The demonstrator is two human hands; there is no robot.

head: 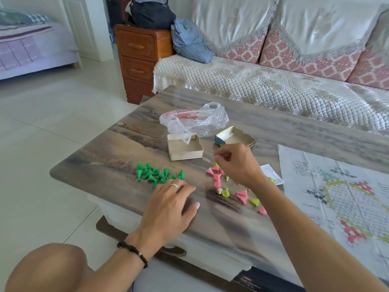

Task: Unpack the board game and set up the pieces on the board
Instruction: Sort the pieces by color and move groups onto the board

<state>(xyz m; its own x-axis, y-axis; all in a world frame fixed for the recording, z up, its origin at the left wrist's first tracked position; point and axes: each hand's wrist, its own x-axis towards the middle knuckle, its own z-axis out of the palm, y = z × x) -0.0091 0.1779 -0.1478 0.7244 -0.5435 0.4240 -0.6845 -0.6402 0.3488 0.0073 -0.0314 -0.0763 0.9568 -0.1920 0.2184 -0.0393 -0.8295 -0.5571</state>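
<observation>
Small green plastic cones (159, 174) are being gathered beside the flat, empty left hand (170, 205); the right hand (235, 163) is being curled (contents indiscernible) over mixed pink and yellow cones (242, 196). Colours are best kept separated before the unfolded paper board (345, 199).

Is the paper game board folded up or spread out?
Spread out. The paper board lies flat on the table, with its star pattern facing up and old fold creases showing. No pieces stand on it yet.

A single head-worn view looks forward and down, close over the coffee table (130, 131) toward the sofa (273, 81).
</observation>
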